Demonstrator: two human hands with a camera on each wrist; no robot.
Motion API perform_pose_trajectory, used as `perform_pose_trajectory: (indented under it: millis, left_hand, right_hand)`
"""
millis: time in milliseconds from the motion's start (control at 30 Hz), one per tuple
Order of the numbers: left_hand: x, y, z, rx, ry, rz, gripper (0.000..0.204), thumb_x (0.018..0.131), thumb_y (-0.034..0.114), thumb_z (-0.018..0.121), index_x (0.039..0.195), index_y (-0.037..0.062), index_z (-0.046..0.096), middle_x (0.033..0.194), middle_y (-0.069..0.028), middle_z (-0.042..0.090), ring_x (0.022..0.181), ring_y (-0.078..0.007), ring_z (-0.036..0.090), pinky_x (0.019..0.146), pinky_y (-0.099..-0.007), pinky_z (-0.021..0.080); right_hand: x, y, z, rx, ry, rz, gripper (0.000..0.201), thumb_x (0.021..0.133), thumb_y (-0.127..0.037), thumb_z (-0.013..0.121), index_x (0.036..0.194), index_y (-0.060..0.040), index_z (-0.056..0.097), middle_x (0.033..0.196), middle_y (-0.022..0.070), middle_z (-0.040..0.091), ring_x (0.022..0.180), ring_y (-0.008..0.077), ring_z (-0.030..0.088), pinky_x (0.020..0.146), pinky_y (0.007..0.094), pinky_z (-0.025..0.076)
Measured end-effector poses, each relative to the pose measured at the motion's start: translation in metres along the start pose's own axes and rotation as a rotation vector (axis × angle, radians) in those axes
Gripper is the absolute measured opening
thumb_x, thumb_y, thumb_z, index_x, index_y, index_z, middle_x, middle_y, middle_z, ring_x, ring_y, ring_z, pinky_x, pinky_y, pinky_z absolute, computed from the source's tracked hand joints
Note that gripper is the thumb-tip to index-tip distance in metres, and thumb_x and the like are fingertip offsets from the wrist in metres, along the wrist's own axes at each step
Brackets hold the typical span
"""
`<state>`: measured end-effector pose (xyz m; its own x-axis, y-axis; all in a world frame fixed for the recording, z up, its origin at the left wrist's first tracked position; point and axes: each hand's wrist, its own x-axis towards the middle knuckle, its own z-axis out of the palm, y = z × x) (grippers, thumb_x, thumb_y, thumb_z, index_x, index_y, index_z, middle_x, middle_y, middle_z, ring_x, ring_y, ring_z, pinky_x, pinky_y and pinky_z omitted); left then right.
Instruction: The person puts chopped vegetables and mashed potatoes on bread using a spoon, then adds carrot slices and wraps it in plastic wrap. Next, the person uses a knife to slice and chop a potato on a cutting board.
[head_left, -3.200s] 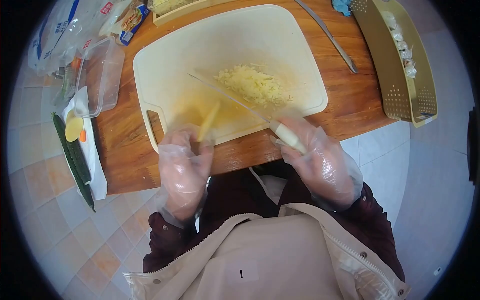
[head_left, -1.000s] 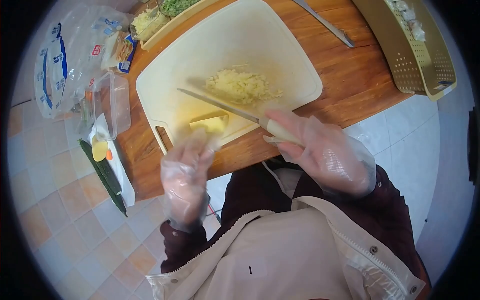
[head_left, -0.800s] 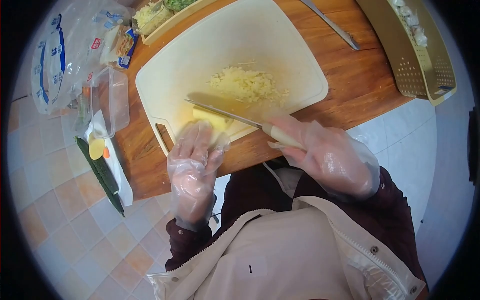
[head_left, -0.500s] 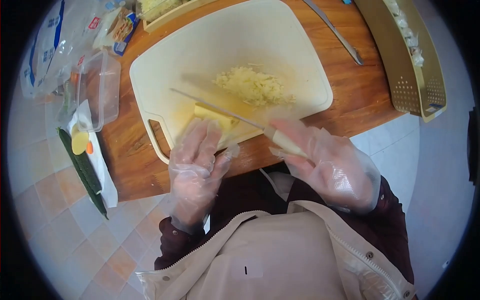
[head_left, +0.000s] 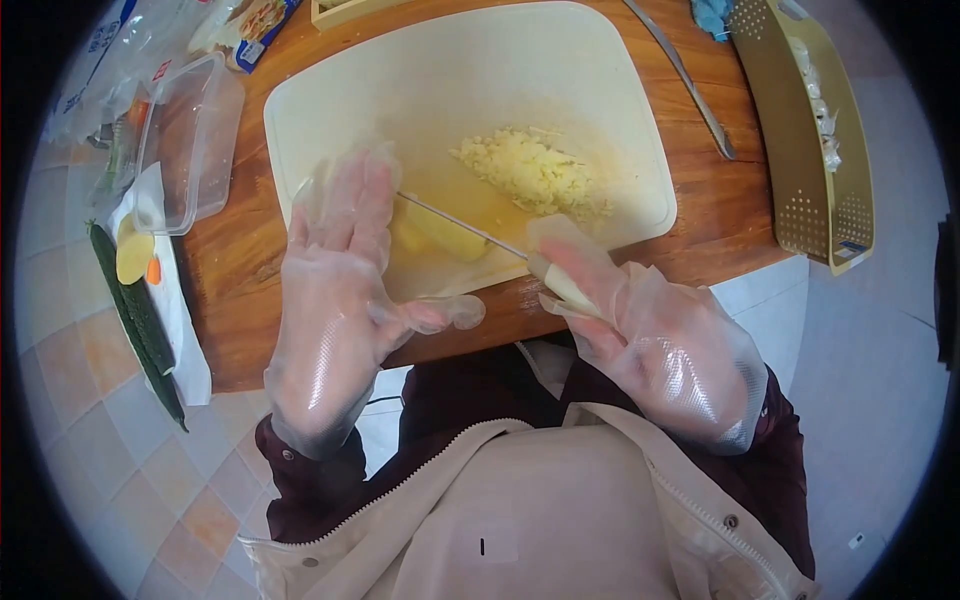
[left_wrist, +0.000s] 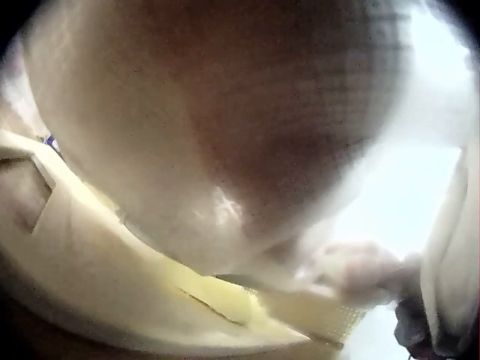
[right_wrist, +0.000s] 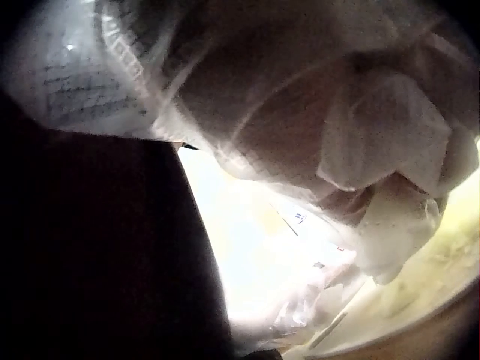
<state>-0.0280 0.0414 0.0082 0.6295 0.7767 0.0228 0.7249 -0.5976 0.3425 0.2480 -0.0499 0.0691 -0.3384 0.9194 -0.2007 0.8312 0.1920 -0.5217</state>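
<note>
My right hand, in a clear plastic glove, grips the pale handle of a knife. Its blade slants over the cream cutting board, above a yellow potato piece with flat cut sides. My gloved left hand has its fingers stretched out over the board's left part, left of the potato, with the thumb spread apart. A heap of chopped yellow bits lies right of the blade. The left wrist view is mostly filled by the left hand; the potato shows below it.
Left of the board stand a clear plastic box and a white napkin with a yellow slice, a carrot bit and cucumbers. A long metal utensil and a tan basket holding garlic lie right.
The left hand held the potato piece upright, laid it on the board and rested on it. Now that hand has moved left and away with fingers spread. The right hand keeps the knife.
</note>
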Motion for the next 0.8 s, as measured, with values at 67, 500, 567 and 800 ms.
perform_pose_trajectory:
  millis: [67,500,567,800]
  left_hand:
    - [0.001,-0.001,0.002,-0.043,-0.005,-0.010,0.128,0.076,0.085,0.061,0.160,-0.0077,0.034,0.159,-0.0310,0.043,0.150,-0.0494,0.038,0.124,-0.0533,0.028]
    - [0.002,-0.002,-0.003,0.023,-0.048,0.011,0.125,0.076,0.082,0.062,0.161,-0.0057,0.035,0.158,-0.0279,0.047,0.149,-0.0483,0.039,0.125,-0.0547,0.026]
    - [0.002,0.000,-0.005,0.042,-0.069,0.009,0.124,0.076,0.081,0.064,0.161,-0.0060,0.036,0.158,-0.0280,0.048,0.149,-0.0484,0.040,0.125,-0.0553,0.026]
    - [0.006,0.004,0.001,0.117,-0.044,0.046,0.121,0.073,0.072,0.073,0.158,-0.0068,0.040,0.156,-0.0287,0.050,0.150,-0.0463,0.042,0.124,-0.0576,0.028]
  right_hand:
    - [-0.002,0.007,0.007,0.065,0.045,-0.048,0.018,0.096,-0.008,0.068,0.111,-0.0022,0.060,0.121,0.0120,0.070,0.081,0.0276,0.067,0.066,0.0382,0.060]
    - [-0.003,0.017,0.025,0.131,0.203,-0.229,0.034,0.085,0.000,0.075,0.118,0.0038,0.065,0.124,0.0152,0.072,0.075,0.0207,0.063,0.058,0.0319,0.056]
    - [-0.002,0.015,0.029,0.096,0.226,-0.191,0.046,0.088,-0.003,0.074,0.132,0.0033,0.064,0.112,0.0137,0.072,0.073,0.0219,0.063,0.057,0.0331,0.056]
    - [0.001,0.029,0.042,0.080,-0.152,0.110,0.070,0.104,-0.020,0.061,0.167,-0.0185,0.032,0.089,0.0198,0.067,0.075,0.0322,0.067,0.058,0.0442,0.057]
